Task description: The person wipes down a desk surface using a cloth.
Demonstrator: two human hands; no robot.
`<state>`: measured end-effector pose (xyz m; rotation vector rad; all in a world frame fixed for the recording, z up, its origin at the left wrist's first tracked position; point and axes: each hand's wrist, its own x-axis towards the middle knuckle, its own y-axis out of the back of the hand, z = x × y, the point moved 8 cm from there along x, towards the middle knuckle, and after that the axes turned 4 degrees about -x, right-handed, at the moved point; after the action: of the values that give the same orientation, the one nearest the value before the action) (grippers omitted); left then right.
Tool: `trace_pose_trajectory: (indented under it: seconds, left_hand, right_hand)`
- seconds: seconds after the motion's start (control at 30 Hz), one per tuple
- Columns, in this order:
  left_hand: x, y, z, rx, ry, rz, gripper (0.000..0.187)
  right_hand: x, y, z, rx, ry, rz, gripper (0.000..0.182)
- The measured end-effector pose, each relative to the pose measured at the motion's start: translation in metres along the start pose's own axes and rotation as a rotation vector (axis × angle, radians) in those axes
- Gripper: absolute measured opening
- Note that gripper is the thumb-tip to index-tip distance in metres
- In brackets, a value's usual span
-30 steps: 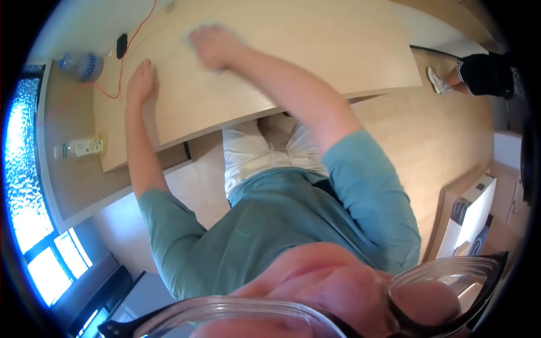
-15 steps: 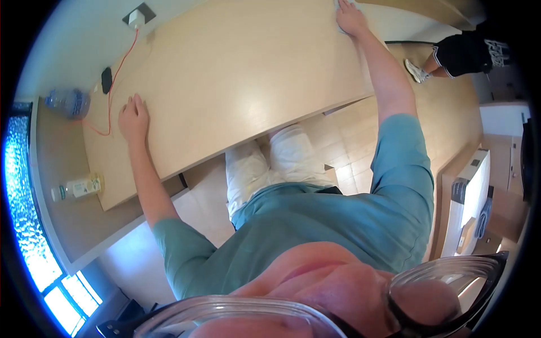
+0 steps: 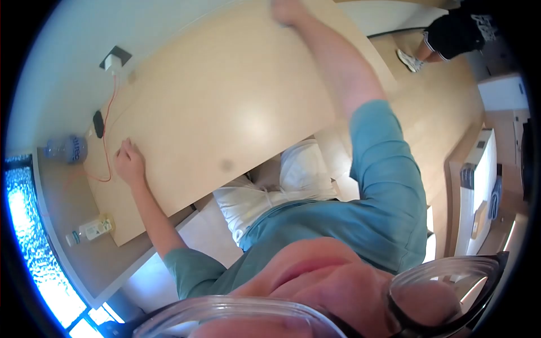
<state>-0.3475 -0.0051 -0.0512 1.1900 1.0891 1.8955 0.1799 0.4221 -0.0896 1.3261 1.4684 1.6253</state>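
Note:
My left hand (image 3: 130, 163) rests on the left part of a light wood table (image 3: 236, 90), its fingers curled in a loose fist with nothing seen in them. Close by lie a red cable (image 3: 107, 163) and a small black object (image 3: 98, 124). My right hand (image 3: 288, 12) reaches to the far side of the table, smeared by motion and partly cut off by the top of the view. A pale cloth (image 3: 275, 21) shows only as a thin edge under it, with most of it hidden by the hand.
A clear blue-labelled bottle (image 3: 67, 149) and a small white-capped bottle (image 3: 90, 230) lie toward the left edge. A white plug (image 3: 114, 62) sits in a wall socket behind the table. Another person (image 3: 451, 39) stands at the upper right. A white box (image 3: 476, 191) is at the right.
My right hand has swept left along the far side of the table with the cloth. My left hand stays in place on the table. The whole view has shifted a little.

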Motion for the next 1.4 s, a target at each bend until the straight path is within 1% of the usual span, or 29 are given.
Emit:
trace_pose_trajectory:
  seconds: [0.07,0.1,0.17,0.2,0.23,0.3,0.37,0.47,0.5,0.53,0.57,0.6,0.63,0.67,0.7,0.73,0.8,0.83,0.87,0.9,0.93,0.97,1.0,1.1,1.17,1.23,1.3,1.37,1.4]
  left_hand:
    - [-0.001,-0.001,-0.003,0.022,-0.004,0.006,0.044]
    - [-0.003,-0.003,-0.005,0.022,0.001,0.002,0.044]
    - [-0.006,0.002,0.001,0.07,-0.098,0.107,0.04]
    - [-0.011,0.007,-0.002,0.077,-0.103,0.111,0.04]
    - [-0.013,0.01,-0.006,0.109,-0.059,0.093,0.036]
    - [-0.009,0.001,-0.002,0.211,-0.047,0.01,0.031]
    - [-0.014,-0.003,-0.006,0.266,-0.105,-0.021,0.028]
    - [-0.017,0.003,-0.004,0.122,-0.111,0.063,0.029]
    - [-0.017,0.007,-0.005,0.039,-0.068,0.093,0.032]
    - [-0.017,0.009,-0.007,-0.152,0.019,0.094,0.043]
    - [-0.022,0.014,-0.006,-0.139,0.012,0.081,0.043]
    - [-0.024,0.018,-0.005,-0.112,-0.001,0.076,0.048]
    - [-0.022,0.016,0.001,-0.1,-0.008,0.089,0.053]
    - [-0.021,0.016,0.003,-0.097,-0.005,0.093,0.053]
    - [-0.023,0.018,0.001,-0.098,0.006,0.079,0.054]
    - [-0.022,0.017,0.0,-0.109,0.016,0.072,0.054]
    - [-0.018,0.016,-0.001,-0.123,0.022,0.091,0.053]
    - [-0.019,0.016,-0.005,-0.127,0.03,0.098,0.052]
    - [-0.017,0.012,-0.005,-0.125,0.033,0.096,0.052]
    - [-0.013,0.006,-0.007,-0.049,0.045,0.083,0.051]
    - [-0.014,0.004,-0.013,0.04,0.063,0.057,0.051]
    - [-0.02,0.011,-0.015,0.011,0.074,0.057,0.051]
    - [-0.017,0.012,-0.007,-0.038,0.091,0.081,0.052]
    - [-0.014,0.005,-0.019,0.006,0.085,0.072,0.053]
    - [-0.016,0.016,-0.009,-0.077,0.091,0.073,0.054]
    - [-0.016,0.016,-0.009,-0.101,0.089,0.077,0.054]
    - [-0.017,0.015,-0.012,-0.127,0.085,0.083,0.055]
    - [-0.012,0.007,-0.02,-0.096,0.049,0.044,0.055]
    - [-0.012,0.007,-0.022,-0.096,0.05,0.046,0.055]
  right_hand:
    - [0.002,-0.01,-0.074,0.116,0.086,-0.029,0.058]
    - [-0.012,0.012,-0.118,0.03,0.185,0.046,0.045]
    - [-0.015,-0.014,-0.188,0.146,0.228,0.189,0.048]
    - [-0.028,-0.01,-0.228,0.211,0.259,0.147,0.043]
    - [-0.049,0.006,-0.266,0.284,0.255,-0.029,0.038]
    - [-0.086,-0.001,-0.337,0.529,0.322,0.019,0.035]
    - [-0.137,0.019,-0.389,0.598,0.349,-0.146,0.036]
    - [-0.207,0.046,-0.428,0.592,0.633,0.542,0.039]
    - [-0.203,0.053,-0.413,0.577,0.627,0.546,0.039]
    - [-0.19,0.048,-0.405,0.444,0.676,0.259,0.04]
    - [-0.186,0.038,-0.397,0.327,0.711,-0.033,0.041]
    - [-0.169,0.042,-0.353,0.402,0.432,-0.132,0.036]
    - [-0.159,0.043,-0.317,0.319,0.507,0.037,0.032]
    - [-0.139,0.03,-0.269,0.361,0.335,0.102,0.03]
    - [-0.132,0.041,-0.221,0.299,0.245,-0.052,0.03]
    - [-0.128,0.044,-0.179,0.171,0.257,0.068,0.031]
    - [-0.126,0.043,-0.089,-0.097,0.165,0.118,0.033]
    - [-0.137,0.063,-0.052,-0.168,0.125,0.029,0.037]
    - [-0.136,0.055,-0.003,-0.142,0.045,0.128,0.041]
    - [-0.138,0.057,0.037,-0.139,-0.105,0.007,0.042]
    - [-0.146,0.053,0.071,-0.216,-0.125,0.025,0.042]
    - [-0.165,0.087,0.075,-0.178,-0.174,-0.019,0.045]
    - [-0.171,0.074,0.105,-0.216,-0.146,0.252,0.048]
    - [-0.178,0.088,0.102,-0.256,-0.127,0.256,0.049]
    - [-0.193,0.078,0.105,-0.044,-0.402,-0.088,0.06]
    - [-0.192,0.071,0.092,-0.04,-0.396,-0.117,0.063]
    - [-0.186,0.06,0.052,-0.001,-0.316,-0.104,0.063]
    - [-0.18,0.081,-0.027,-0.186,-0.083,0.083,0.049]
    - [-0.176,0.072,-0.065,-0.161,-0.038,0.067,0.047]
